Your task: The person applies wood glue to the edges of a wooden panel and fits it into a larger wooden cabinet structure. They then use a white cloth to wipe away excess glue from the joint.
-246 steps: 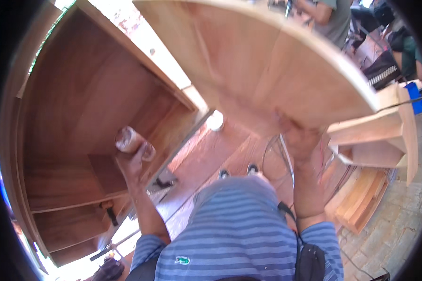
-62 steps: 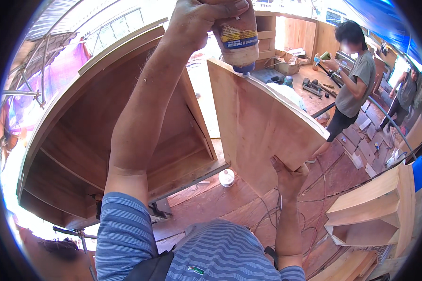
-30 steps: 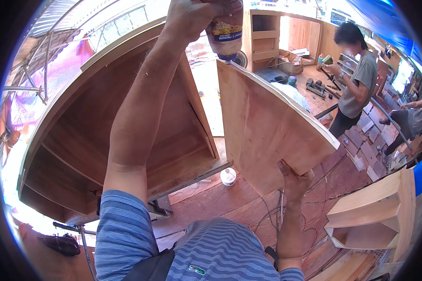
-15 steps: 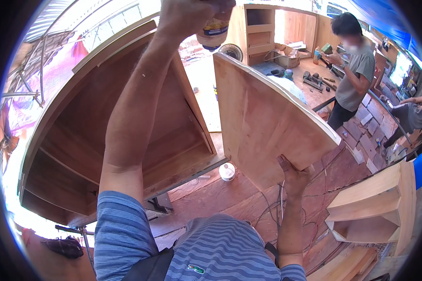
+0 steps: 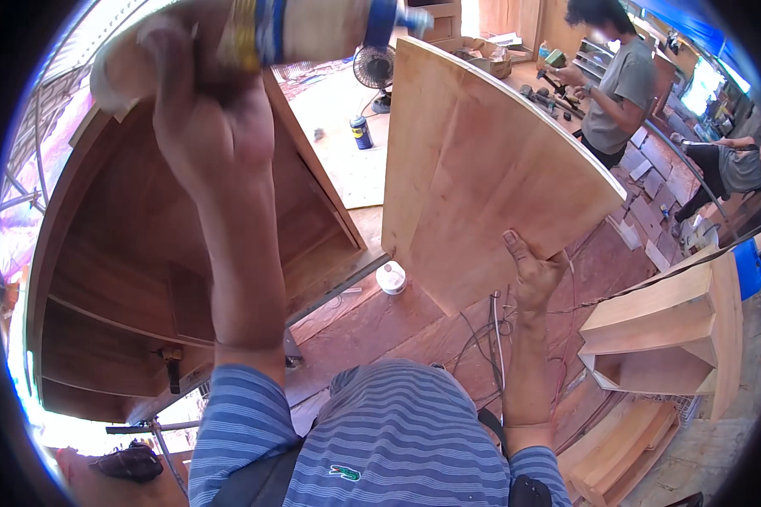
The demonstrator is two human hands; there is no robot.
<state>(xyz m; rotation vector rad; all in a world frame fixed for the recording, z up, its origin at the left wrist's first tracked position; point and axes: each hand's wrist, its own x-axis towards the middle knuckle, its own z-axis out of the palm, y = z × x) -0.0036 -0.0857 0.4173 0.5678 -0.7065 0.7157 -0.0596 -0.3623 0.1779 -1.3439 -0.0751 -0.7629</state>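
Raised at the upper left, my left hand (image 5: 220, 118) is closed round a blurred plastic bottle (image 5: 321, 32) with blue and yellow bands. The bottle lies nearly level, its narrow end toward the top of the wooden panel (image 5: 490, 177). My right hand (image 5: 534, 270) grips the panel's lower right edge, thumb on the near face. A pale strip runs along the panel's curved upper edge. To the left stands an open wooden cabinet (image 5: 127, 228) with a curved side; the panel's left edge is close to its corner. Whether they are joined I cannot tell.
A fan (image 5: 372, 69) and a blue can (image 5: 360, 133) stand beyond the cabinet. On the floor are a white tub (image 5: 391, 277) and cables (image 5: 473, 342). A wooden shelf unit (image 5: 647, 329) is at right. One person (image 5: 621, 101) stands behind; another (image 5: 740, 169) sits farther right.
My left hand has swung left and nearer with the bottle, which has turned from upright to nearly level. My right hand still grips the panel. The view has shifted, showing the blue can fully.
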